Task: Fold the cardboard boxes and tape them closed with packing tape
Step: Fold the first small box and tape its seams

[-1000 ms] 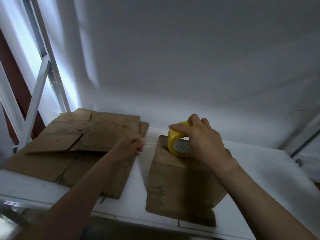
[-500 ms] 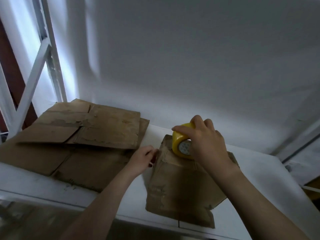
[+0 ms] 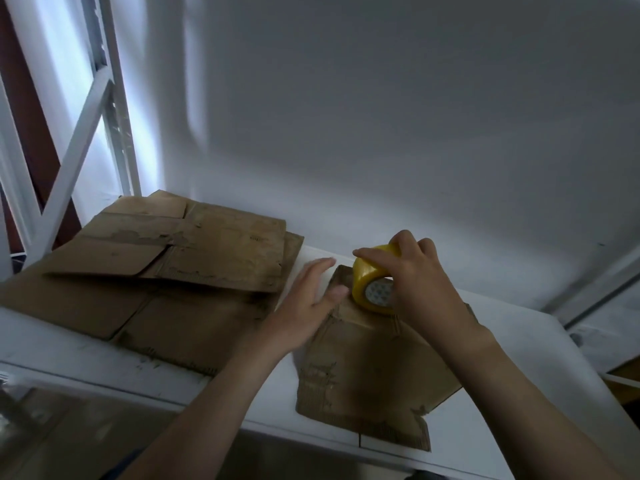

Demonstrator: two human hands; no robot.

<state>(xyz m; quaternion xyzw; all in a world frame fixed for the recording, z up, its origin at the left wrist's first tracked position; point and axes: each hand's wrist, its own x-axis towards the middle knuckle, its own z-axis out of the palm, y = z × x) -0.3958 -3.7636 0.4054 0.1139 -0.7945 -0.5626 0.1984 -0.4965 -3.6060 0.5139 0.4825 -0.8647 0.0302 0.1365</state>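
A brown cardboard box (image 3: pixel 363 368) sits on a white shelf (image 3: pixel 519 344), right of the middle. Its near side reaches the shelf's front edge, and a ragged flap hangs at its near right corner. The box is worn and creased.

The right hand (image 3: pixel 420 285) grips a yellow roll of tape (image 3: pixel 369 278), with the fingers curled over the top of the roll and the thumb across its near side. The roll stands on edge on the far end of the box top, its patterned core facing the camera.

The left hand (image 3: pixel 306 303) is spread nearly flat, fingers straight and pointing toward the back edge. It lies against the far left edge of the box with its thumb on the box top, just beside the roll. It holds nothing. The fingertips are blurred, and I cannot tell whether any loose tape lies under them.

A stack of flattened cardboard (image 3: pixel 194 258) covers the left part of the shelf, running from the back edge by the grey wall (image 3: pixel 381 133) toward the front edge. It lies just left of the left hand. A white metal frame (image 3: pixel 86 116) with slanted braces rises past the shelf's left end.
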